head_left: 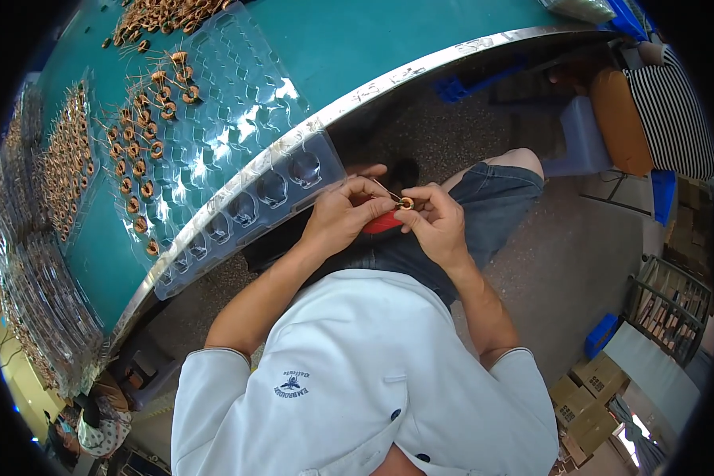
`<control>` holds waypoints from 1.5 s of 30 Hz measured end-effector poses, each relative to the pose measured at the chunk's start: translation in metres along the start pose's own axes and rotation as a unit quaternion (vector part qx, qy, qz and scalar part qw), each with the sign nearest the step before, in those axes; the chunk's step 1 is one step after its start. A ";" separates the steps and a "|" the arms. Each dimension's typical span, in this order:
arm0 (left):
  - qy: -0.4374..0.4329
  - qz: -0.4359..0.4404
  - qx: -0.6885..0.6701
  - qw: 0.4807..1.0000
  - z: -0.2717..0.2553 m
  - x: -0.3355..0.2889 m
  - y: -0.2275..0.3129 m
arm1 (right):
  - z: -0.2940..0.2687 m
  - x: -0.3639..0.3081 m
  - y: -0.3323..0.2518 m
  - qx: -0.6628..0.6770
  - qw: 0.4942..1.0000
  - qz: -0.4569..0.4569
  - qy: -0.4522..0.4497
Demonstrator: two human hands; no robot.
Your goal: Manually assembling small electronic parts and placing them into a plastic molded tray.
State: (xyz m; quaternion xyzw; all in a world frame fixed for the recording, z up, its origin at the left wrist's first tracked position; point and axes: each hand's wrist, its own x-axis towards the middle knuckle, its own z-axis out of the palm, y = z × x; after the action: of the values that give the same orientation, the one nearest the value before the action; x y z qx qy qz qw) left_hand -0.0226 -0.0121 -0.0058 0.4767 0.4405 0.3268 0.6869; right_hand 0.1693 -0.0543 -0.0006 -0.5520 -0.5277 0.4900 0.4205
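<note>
Shirt (349,357) at six o'clock. Right hand (440,226) pinches coil (407,203) at its ten o'clock; I can't tell if left hand (343,214) grips.

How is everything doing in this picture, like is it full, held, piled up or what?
Right hand: fingers bent, pinching the copper coil
Copper coil: held up over the lap
Left hand: fingers bent, close to the coil; exact grip unclear
Clear tray: partly filled with coils, sticking out past the table edge
Loose coils: heaped on the green table
Other trays: stacked up
</note>
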 end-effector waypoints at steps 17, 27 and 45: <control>0.117 0.022 -0.080 0.990 0.024 -0.007 0.002 | 0.019 -0.007 0.006 0.200 0.974 0.024 0.103; 0.013 -0.049 -0.115 0.992 0.022 -0.008 -0.004 | 0.033 -0.012 0.010 0.082 0.990 0.006 0.113; 0.034 -0.027 -0.178 0.983 0.008 -0.006 -0.013 | 0.016 -0.004 0.010 0.027 0.997 0.025 0.072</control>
State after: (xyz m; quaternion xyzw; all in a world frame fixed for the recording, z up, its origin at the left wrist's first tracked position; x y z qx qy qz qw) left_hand -0.0168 -0.0248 -0.0149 0.3230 0.4110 0.3975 0.7541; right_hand 0.1554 -0.0599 -0.0130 -0.5874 -0.4690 0.4731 0.4597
